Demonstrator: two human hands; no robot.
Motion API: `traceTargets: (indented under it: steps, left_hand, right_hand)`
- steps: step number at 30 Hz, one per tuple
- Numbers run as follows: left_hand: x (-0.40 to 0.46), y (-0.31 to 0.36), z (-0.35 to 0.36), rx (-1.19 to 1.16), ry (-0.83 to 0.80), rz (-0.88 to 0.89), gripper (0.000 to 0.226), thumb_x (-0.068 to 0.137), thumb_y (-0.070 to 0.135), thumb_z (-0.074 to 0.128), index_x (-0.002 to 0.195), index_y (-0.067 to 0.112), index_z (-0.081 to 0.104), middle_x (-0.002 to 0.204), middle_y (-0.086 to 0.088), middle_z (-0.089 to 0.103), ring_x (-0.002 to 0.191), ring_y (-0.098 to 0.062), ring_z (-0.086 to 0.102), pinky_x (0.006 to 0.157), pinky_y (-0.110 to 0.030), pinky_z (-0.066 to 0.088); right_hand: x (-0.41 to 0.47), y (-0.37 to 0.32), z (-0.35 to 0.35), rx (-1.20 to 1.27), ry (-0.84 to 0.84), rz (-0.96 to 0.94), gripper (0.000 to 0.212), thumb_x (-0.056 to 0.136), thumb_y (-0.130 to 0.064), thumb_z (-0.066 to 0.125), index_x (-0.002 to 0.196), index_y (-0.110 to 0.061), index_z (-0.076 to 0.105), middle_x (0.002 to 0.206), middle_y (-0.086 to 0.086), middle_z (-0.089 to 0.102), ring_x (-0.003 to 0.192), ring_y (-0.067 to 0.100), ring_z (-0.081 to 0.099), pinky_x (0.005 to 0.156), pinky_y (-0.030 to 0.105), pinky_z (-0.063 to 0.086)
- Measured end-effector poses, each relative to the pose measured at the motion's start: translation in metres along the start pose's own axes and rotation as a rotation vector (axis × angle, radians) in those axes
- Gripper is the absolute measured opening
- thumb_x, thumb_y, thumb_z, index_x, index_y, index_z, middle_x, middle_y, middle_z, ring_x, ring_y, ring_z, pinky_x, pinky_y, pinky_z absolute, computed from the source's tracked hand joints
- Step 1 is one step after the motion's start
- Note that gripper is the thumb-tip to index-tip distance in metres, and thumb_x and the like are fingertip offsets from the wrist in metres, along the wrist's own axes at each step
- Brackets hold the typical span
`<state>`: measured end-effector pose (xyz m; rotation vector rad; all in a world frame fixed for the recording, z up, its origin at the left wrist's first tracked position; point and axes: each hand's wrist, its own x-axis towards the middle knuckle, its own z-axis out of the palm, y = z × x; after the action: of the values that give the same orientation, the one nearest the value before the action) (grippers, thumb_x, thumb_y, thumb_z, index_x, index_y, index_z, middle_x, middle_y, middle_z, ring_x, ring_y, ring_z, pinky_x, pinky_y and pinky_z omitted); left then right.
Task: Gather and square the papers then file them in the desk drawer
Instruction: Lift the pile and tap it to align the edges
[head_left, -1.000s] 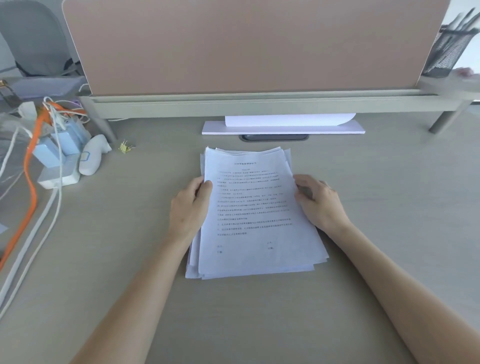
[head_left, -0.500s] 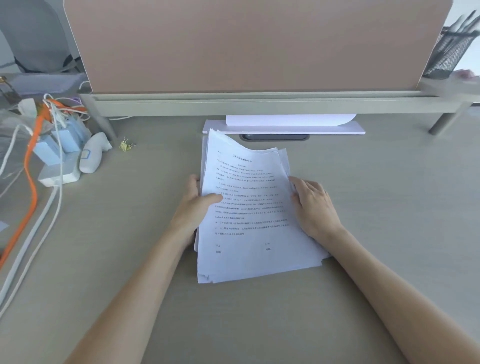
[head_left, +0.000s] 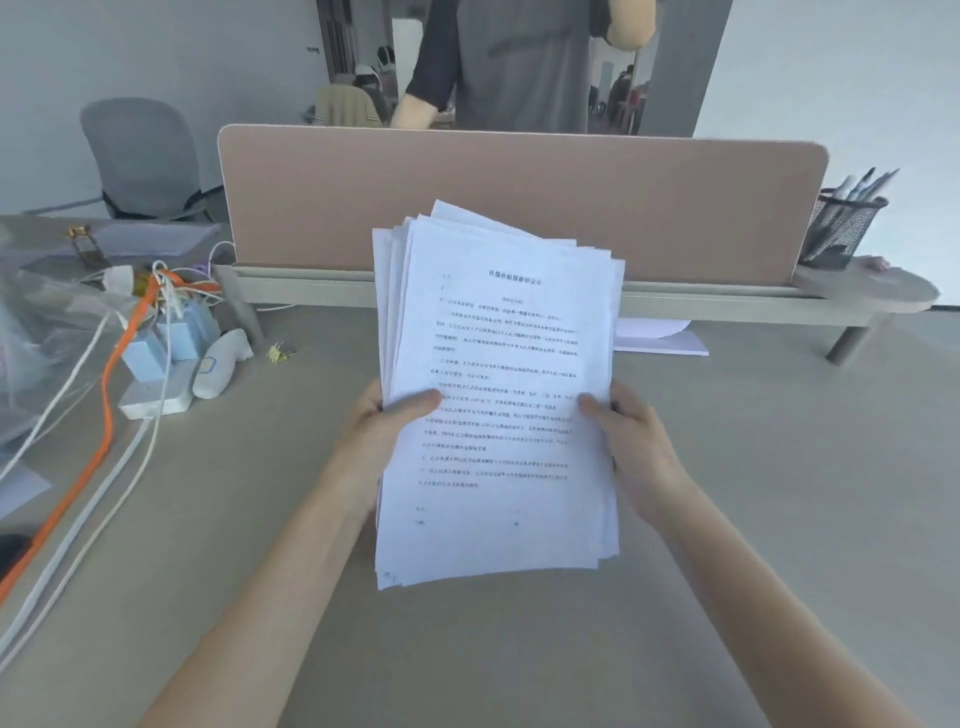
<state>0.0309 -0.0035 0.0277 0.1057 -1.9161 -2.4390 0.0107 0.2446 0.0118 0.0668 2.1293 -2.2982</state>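
A stack of printed white papers (head_left: 498, 364) is held up off the desk, tilted toward me, its top edges fanned and uneven. My left hand (head_left: 379, 441) grips the stack's left edge with the thumb on the front sheet. My right hand (head_left: 634, 441) grips the right edge the same way. No desk drawer is in view.
A pink divider panel (head_left: 519, 202) stands at the back of the beige desk (head_left: 779, 493). More white paper (head_left: 660, 338) lies under its shelf. Cables, chargers and a plastic bag (head_left: 145, 353) crowd the left. A mesh pen cup (head_left: 841, 228) stands right. A person (head_left: 519, 67) stands behind the divider.
Both hands have lifted the paper stack from flat on the desk to upright in front of me. The camera has tilted up, showing the room behind the divider.
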Motion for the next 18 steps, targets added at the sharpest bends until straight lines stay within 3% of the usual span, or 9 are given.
traceTargets:
  steps: [4,7,11,13,15,18]
  left_hand:
    - [0.004,0.019,0.008,0.001,-0.028,0.056,0.016,0.090,0.014,0.067,0.106,0.015,0.073,0.105,-0.007,0.078,0.100,-0.029,0.074,0.088,-0.045,0.056]
    - [0.006,0.029,0.013,0.033,-0.044,0.150,0.029,0.087,0.024,0.071,0.115,0.017,0.071,0.115,-0.004,0.076,0.108,-0.025,0.071,0.094,-0.045,0.053]
    - [0.005,0.030,0.018,0.037,-0.025,0.208,0.017,0.087,0.024,0.072,0.104,0.024,0.076,0.111,0.001,0.077,0.106,-0.019,0.072,0.092,-0.041,0.053]
    - [0.003,0.027,0.019,0.069,-0.008,0.187,0.018,0.080,0.028,0.077,0.097,0.025,0.077,0.106,0.004,0.079,0.102,-0.018,0.073,0.090,-0.040,0.055]
    - [0.002,0.024,0.020,0.104,-0.010,0.163,0.028,0.072,0.033,0.078,0.098,0.025,0.076,0.104,0.005,0.079,0.101,-0.019,0.074,0.088,-0.039,0.055]
    - [0.000,0.024,0.020,0.118,-0.040,0.172,0.038,0.068,0.036,0.081,0.103,0.025,0.075,0.106,0.005,0.079,0.100,-0.016,0.074,0.086,-0.037,0.055]
  right_hand:
    - [-0.005,-0.029,0.007,-0.039,0.074,-0.205,0.013,0.100,-0.013,0.052,0.109,-0.011,0.061,0.101,-0.007,0.073,0.093,0.011,0.070,0.085,0.033,0.057]
    - [-0.009,-0.045,0.010,-0.095,0.092,-0.317,0.010,0.101,-0.015,0.050,0.109,-0.010,0.053,0.101,-0.006,0.067,0.093,0.009,0.063,0.096,0.042,0.051]
    - [-0.015,-0.054,0.009,-0.135,0.072,-0.380,0.019,0.101,-0.017,0.051,0.119,-0.013,0.056,0.118,0.005,0.068,0.110,0.016,0.064,0.102,0.046,0.048]
    - [-0.018,-0.055,0.007,-0.109,0.053,-0.396,0.023,0.101,-0.018,0.053,0.124,-0.017,0.057,0.125,0.001,0.068,0.118,0.016,0.063,0.100,0.039,0.052]
    - [-0.019,-0.056,0.004,-0.074,0.051,-0.403,0.023,0.101,-0.021,0.056,0.124,-0.018,0.057,0.125,0.000,0.068,0.118,0.015,0.064,0.094,0.035,0.052]
    - [-0.019,-0.062,0.001,-0.057,0.053,-0.429,0.024,0.099,-0.027,0.058,0.118,-0.014,0.056,0.114,0.006,0.067,0.105,0.013,0.065,0.090,0.037,0.054]
